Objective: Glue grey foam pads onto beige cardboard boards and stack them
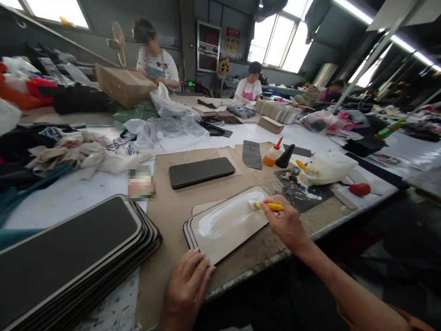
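Note:
My right hand (286, 224) grips a brush (274, 206) by its yellow handle, its bristles touching the far right part of a beige board (227, 239). White glue-like paste lies in streaks across that board, which has rounded corners and tops a small fanned stack. My left hand (188, 280) rests at the board's near left corner, fingers stretched out together and fingertips on the edge. Beyond the stack lies a black padded board (202, 172). To the right, a milky plastic bag (330, 166) with pale paste sits on a smeared black sheet (306, 195).
At left stands a tall stack of dark boards (79, 248). An orange glue bottle (272, 155), a black cone (285, 156), a grey template (252, 154) and a red object (360, 189) lie farther back. Co-workers sit or stand across the table, near a cardboard box (124, 85).

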`<state>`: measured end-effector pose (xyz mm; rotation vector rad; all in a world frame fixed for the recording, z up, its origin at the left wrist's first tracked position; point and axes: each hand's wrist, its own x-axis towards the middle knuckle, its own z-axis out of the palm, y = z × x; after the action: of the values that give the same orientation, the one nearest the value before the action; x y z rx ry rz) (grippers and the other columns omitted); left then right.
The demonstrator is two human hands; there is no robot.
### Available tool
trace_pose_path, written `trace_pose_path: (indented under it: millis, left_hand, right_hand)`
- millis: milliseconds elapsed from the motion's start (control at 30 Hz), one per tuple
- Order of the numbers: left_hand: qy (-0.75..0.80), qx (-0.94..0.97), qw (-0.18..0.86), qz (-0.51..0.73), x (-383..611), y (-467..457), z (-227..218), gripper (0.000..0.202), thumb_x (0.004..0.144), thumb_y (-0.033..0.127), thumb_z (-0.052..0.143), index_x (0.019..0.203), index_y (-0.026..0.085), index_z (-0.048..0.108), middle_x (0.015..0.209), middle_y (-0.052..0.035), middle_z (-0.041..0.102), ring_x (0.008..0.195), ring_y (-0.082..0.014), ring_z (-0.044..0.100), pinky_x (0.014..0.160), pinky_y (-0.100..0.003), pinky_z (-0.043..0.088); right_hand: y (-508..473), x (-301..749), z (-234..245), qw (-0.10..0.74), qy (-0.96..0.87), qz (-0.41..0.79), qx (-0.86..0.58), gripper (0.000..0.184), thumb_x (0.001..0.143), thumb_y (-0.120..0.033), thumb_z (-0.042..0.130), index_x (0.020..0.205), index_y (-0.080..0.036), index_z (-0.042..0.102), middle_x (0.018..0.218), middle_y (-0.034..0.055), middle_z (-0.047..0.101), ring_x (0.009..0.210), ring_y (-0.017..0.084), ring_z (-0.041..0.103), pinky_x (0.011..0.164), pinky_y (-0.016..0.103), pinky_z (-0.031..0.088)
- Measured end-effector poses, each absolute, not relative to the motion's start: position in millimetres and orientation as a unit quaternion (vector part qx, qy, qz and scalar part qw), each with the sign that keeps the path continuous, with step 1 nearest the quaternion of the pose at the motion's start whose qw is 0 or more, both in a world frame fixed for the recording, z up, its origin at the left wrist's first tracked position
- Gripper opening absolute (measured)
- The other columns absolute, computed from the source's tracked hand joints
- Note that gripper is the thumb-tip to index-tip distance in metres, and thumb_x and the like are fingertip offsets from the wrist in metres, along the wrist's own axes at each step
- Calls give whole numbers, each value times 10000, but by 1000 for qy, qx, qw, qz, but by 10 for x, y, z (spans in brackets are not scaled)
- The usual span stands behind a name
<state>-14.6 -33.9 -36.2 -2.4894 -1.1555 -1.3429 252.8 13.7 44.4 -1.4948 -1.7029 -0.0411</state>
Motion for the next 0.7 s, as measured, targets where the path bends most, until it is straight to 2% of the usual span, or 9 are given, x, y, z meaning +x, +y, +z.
trace_pose_path:
  millis: [167, 367, 533, 700]
  left_hand:
    - [-381, -814, 46, -435, -163, -373, -356, 153, 851, 150, 533, 980, 125, 610, 929, -90, 645, 968, -201, 613, 836, -356, 555]
    - [-374, -817, 30, -438, -178, -390, -389, 188, 835, 128, 552, 1015, 117, 607, 975, -105, 651, 989, -207, 616, 834, -348, 558]
    - [-379, -811, 38, -443, -176, -402, -378, 170, 843, 137, 539, 992, 115, 618, 954, -100, 656, 975, -201, 630, 823, -318, 562]
    - [-382, -808, 39, -447, -185, -397, -374, 168, 841, 154, 549, 993, 149, 621, 955, -76, 662, 963, -192, 640, 828, -313, 564]
  right_hand:
    - [-128, 1712, 428, 469, -718, 101, -504, 92, 867, -181, 507, 851, -194, 597, 800, 44, 591, 791, 164, 582, 744, 289, 495]
    - [-463, 1428, 458, 490, -699, 210, -476, 108, 864, -175, 510, 826, -190, 610, 774, 35, 598, 752, 148, 586, 703, 263, 503]
    - [-555, 1658, 415, 487, -665, 200, -529, 143, 871, -231, 519, 776, -186, 616, 753, 36, 600, 716, 146, 582, 671, 250, 492]
    - [-454, 2266, 340, 464, -636, 83, -611, 189, 861, -345, 533, 787, -190, 610, 763, 43, 604, 740, 175, 596, 702, 283, 491]
